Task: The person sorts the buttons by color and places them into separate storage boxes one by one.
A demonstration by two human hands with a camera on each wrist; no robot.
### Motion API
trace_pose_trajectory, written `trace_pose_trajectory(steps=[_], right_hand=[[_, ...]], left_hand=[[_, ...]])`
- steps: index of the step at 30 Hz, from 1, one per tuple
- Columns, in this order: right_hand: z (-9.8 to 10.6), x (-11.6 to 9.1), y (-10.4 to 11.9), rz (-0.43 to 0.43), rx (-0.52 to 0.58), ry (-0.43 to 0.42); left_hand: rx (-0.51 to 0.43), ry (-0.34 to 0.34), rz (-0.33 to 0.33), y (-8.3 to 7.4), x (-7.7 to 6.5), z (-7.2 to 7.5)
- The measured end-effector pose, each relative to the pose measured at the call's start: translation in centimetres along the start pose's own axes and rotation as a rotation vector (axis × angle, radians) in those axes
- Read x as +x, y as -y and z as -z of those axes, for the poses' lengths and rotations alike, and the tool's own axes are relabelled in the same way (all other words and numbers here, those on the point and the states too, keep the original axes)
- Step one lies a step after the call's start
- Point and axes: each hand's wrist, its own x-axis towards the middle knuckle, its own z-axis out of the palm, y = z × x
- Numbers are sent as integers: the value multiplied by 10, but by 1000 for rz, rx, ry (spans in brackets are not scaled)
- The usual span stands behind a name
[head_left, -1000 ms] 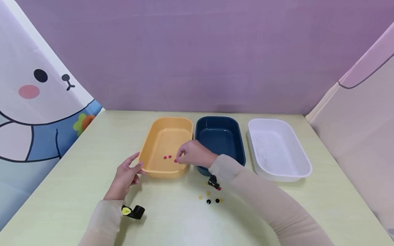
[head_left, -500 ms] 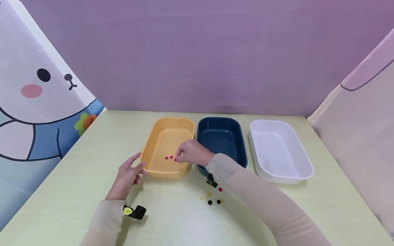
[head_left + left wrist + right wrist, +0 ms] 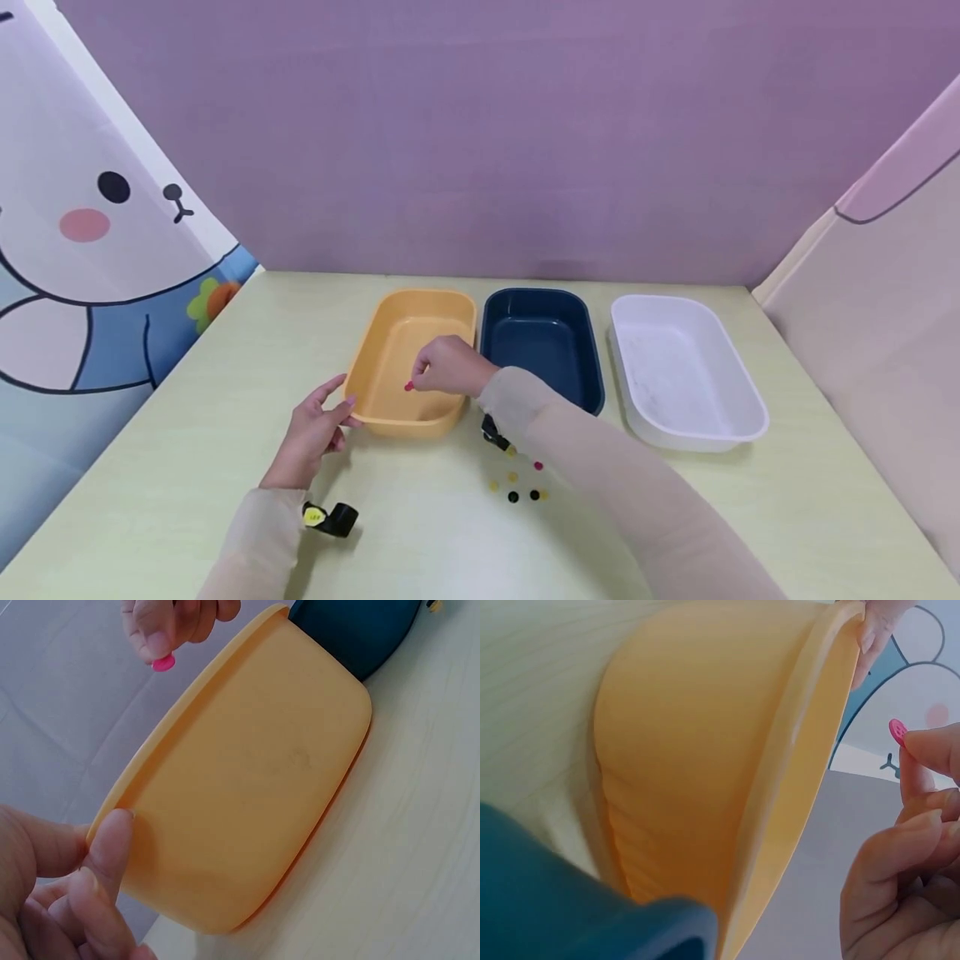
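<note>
My right hand (image 3: 450, 367) is over the yellow tray (image 3: 405, 427), pinching a pink button (image 3: 898, 732) between thumb and fingertip, above the rim in both wrist views. At the near left corner of that tray, my left hand (image 3: 313, 429) grips the rim, its thumb against the outer wall in the left wrist view. In the head view, pink shows right at the right fingertips, and the hand covers part of the tray floor. On the table below the right forearm lie several small buttons: yellow ones (image 3: 513, 477), black ones (image 3: 513, 497) and a pink button (image 3: 538, 466).
A dark blue tray (image 3: 592, 367) stands close beside the yellow one, partly behind the right forearm. Farther right is a white tray (image 3: 693, 437). A purple backdrop (image 3: 480, 150) rises behind the table (image 3: 420, 533). Black cameras are strapped at both wrists.
My right hand has moved a little left over the yellow tray, now overlapping the spot where pink buttons showed in a row. My left hand keeps its grip on the rim.
</note>
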Motion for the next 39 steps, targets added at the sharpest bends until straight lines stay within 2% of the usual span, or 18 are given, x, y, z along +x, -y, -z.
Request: trace_pose_trajectory(steps=[9, 17, 31, 39], right_hand=[[-4, 13, -5, -30, 47, 28], [-2, 25, -13, -141, 133, 51], [4, 47, -14, -108, 77, 86], [7, 59, -9, -163, 42, 150]], left_hand=[[-8, -16, 9, 0, 1, -1], [-14, -9, 0, 1, 0, -4], [-16, -22, 17, 0, 1, -6], [-16, -28, 12, 0, 1, -3]])
